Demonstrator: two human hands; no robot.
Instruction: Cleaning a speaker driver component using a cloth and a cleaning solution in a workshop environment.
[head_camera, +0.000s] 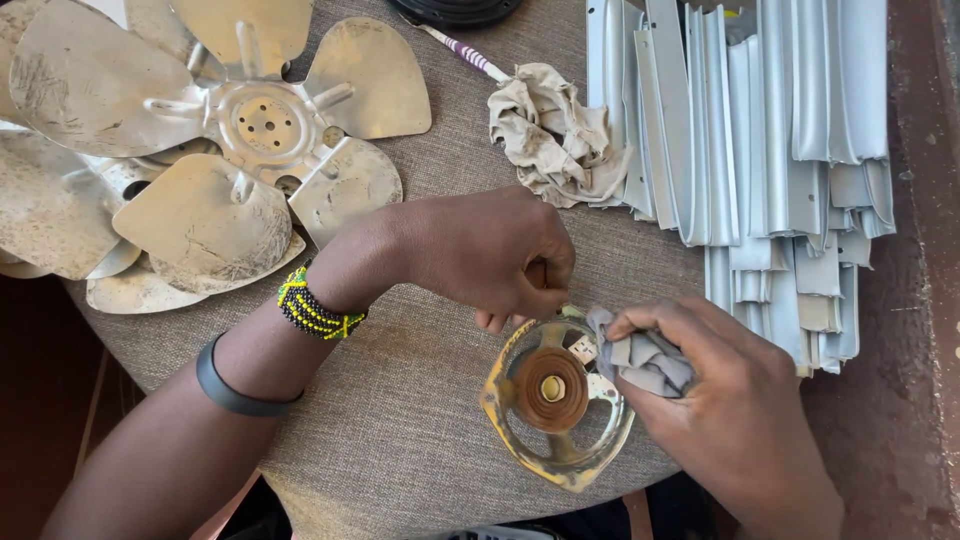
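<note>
A round brass-coloured metal bracket (520, 435) with a rusty brown hub in its middle rests at the front of a grey fabric-covered surface (400, 420). My left hand (490, 255) grips the bracket's upper rim with curled fingers. My right hand (725, 400) presses a small grey cloth (645, 360) against the bracket's right side. The left wrist wears a beaded yellow-and-black bracelet and a dark band.
Several dusty metal fan blades (200, 140) lie stacked at the upper left. A crumpled beige rag (550, 135) and a striped thin tool (465, 52) sit at the top centre. Grey metal strips (770, 150) are piled on the right. A dark round object (455, 10) shows at the top edge.
</note>
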